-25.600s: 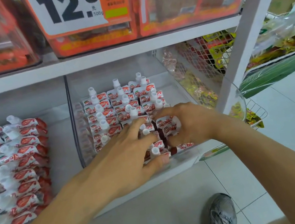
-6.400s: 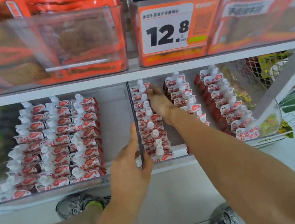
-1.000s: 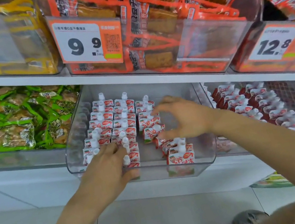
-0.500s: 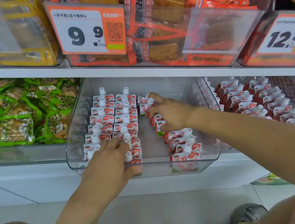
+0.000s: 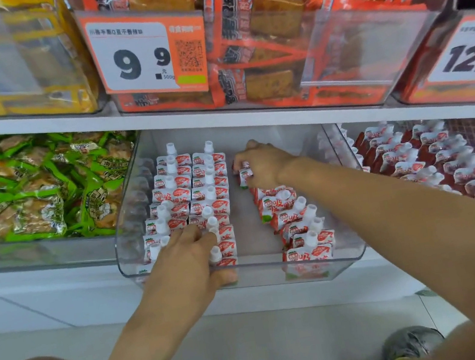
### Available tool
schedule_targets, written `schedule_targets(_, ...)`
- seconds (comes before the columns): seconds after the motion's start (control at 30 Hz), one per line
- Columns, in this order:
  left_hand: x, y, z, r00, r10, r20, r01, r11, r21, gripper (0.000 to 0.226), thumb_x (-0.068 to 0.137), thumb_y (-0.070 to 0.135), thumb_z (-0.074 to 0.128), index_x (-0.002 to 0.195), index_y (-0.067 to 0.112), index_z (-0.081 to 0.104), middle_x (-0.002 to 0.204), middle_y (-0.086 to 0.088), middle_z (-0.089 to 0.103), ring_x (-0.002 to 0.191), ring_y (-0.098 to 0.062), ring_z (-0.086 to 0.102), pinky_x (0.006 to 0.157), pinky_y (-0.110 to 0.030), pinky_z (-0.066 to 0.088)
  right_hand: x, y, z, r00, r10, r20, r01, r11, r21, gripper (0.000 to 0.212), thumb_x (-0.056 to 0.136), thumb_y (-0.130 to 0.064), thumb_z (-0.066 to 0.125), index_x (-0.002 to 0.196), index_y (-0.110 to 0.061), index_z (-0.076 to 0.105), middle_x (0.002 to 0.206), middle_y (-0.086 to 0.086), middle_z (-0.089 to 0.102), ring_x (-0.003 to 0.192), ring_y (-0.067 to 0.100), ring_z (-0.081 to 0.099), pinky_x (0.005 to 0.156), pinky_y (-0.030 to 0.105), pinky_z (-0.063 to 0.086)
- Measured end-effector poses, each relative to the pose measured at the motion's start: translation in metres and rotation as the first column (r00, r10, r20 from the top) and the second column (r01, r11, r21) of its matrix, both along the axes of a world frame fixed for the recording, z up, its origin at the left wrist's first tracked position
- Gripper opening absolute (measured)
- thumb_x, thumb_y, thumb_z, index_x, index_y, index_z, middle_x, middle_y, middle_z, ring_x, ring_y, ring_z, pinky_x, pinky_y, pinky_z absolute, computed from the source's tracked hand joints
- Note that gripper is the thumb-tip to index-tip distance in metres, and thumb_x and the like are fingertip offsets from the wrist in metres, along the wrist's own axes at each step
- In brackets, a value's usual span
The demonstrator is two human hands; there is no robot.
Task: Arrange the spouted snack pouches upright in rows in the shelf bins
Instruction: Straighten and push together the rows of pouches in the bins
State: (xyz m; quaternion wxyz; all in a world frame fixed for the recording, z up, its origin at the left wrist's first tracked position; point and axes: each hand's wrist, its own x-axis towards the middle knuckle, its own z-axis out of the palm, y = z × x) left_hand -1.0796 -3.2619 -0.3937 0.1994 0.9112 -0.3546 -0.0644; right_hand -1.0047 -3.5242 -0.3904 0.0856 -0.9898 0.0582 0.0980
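A clear plastic bin (image 5: 351, 250) on the lower shelf holds red-and-white spouted pouches (image 5: 193, 187) with white caps. Two tidy upright rows fill its left side. A third row (image 5: 295, 220) on the right leans and runs crooked toward the front. My left hand (image 5: 187, 261) lies flat over the front ends of the two left rows, its thumb on the bin's front rim. Reaching deeper into the bin, my right hand (image 5: 262, 164) is closed around pouches at the back of the third row. A bare strip of bin floor separates the rows.
A second bin of the same pouches (image 5: 435, 154) sits to the right. Green snack packs (image 5: 33, 196) fill the bin to the left. The shelf above carries orange packs and price tags 9.9 (image 5: 142, 60) and 12.8 (image 5: 474, 55). My shoes and tiled floor show below.
My right hand has moved from the middle of the third row toward the back of the bin, gripping pouches there. My left hand has stayed on the front of the left rows.
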Motion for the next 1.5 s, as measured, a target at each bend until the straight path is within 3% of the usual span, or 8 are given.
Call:
schedule_targets(0.3,-0.002,0.002,0.000,1.000,0.000,0.019,0.000,1.000,0.014,0.056,0.075,0.053,0.074,0.117,0.017,0.063,0.113,0.000,0.055,0.111,-0.023,0.050,0.090,-0.037,0.047,-0.037,-0.035,0.034,0.967,-0.019,-0.253,-0.046,0.968,-0.245,0.061,0.094,-0.063,0.042,0.150,-0.040,0.030,0.160,0.004,0.018,0.144,0.036,0.025,0.115,0.047,0.028)
schedule_targets(0.4,-0.008,0.006,0.018,0.999,0.048,-0.008,-0.049,0.997,-0.068,0.050,0.068,0.050,0.080,0.105,0.020,0.066,0.106,0.004,0.058,0.099,-0.020,0.059,0.080,-0.032,0.049,-0.086,-0.031,0.058,0.989,0.040,0.141,-0.009,0.977,-0.213,0.058,0.096,-0.054,0.045,0.148,-0.030,0.036,0.155,0.010,0.032,0.140,0.037,0.033,0.112,0.049,0.033)
schedule_targets(0.53,-0.027,-0.019,0.055,0.985,0.160,0.057,-0.121,0.896,-0.428,0.044,0.070,0.042,0.081,0.106,0.024,0.064,0.098,0.010,0.064,0.080,-0.008,0.064,0.072,-0.026,0.052,-0.196,-0.015,0.053,0.698,-0.088,0.710,0.087,0.996,0.039,0.014,0.088,-0.020,0.064,0.100,-0.013,0.060,0.092,0.002,0.055,0.078,0.019,0.056,0.070,0.029,0.044)
schedule_targets(0.8,0.001,-0.118,0.044,0.919,-0.162,-0.360,0.260,0.934,0.244,0.084,0.075,0.037,0.081,0.145,0.019,0.036,0.140,-0.001,0.053,0.123,-0.019,0.053,0.097,-0.021,0.040,-0.254,-0.006,-0.015,0.775,-0.500,0.387,0.229,0.792,0.565,0.033,0.090,-0.034,0.066,0.119,-0.018,0.059,0.078,-0.022,0.063,0.061,-0.010,0.062,0.056,0.004,0.041)
schedule_targets(1.03,0.005,-0.138,0.009,0.768,-0.262,-0.585,0.334,0.942,0.016,0.071,0.075,0.016,0.083,0.138,0.019,0.048,0.132,0.011,0.057,0.118,-0.005,0.054,0.100,-0.013,0.042,-0.251,-0.023,-0.017,0.868,-0.396,0.301,0.100,0.732,0.674,0.038,0.090,-0.033,0.066,0.126,-0.033,0.053,0.088,-0.021,0.067,0.063,0.003,0.068,0.062,0.016,0.052)
schedule_targets(1.17,0.011,-0.130,-0.005,0.664,-0.244,-0.707,0.237,0.965,-0.111,0.081,0.067,0.022,0.088,0.136,0.029,0.047,0.133,0.009,0.059,0.124,-0.012,0.053,0.104,-0.037,0.046,-0.246,-0.029,-0.017,0.882,-0.371,0.291,0.108,0.760,0.641,0.037,0.088,-0.038,0.067,0.121,-0.032,0.051,0.091,-0.011,0.072,0.062,0.003,0.065,0.062,0.017,0.050)
schedule_targets(1.33,0.026,-0.123,0.008,0.594,-0.096,-0.799,0.008,0.994,-0.113,0.106,0.065,0.035,0.085,0.151,0.025,0.024,0.153,0.005,0.033,0.127,-0.012,0.047,0.095,-0.030,0.052,-0.243,-0.040,-0.021,0.907,-0.351,0.232,0.107,0.726,0.679,0.046,0.082,-0.053,0.068,0.121,-0.034,0.051,0.099,-0.008,0.072,0.073,0.004,0.068,0.076,0.033,0.057)
schedule_targets(1.5,0.009,-0.139,0.006,0.504,-0.144,-0.852,0.066,0.990,-0.129,0.062,0.088,0.039,0.066,0.143,0.036,0.037,0.134,0.020,0.052,0.123,-0.003,0.052,0.099,-0.026,0.047,-0.242,-0.041,-0.021,0.903,-0.354,0.245,0.090,0.711,0.697,0.041,0.083,-0.047,0.072,0.117,-0.032,0.053,0.090,-0.008,0.072,0.070,0.004,0.068,0.074,0.033,0.057)
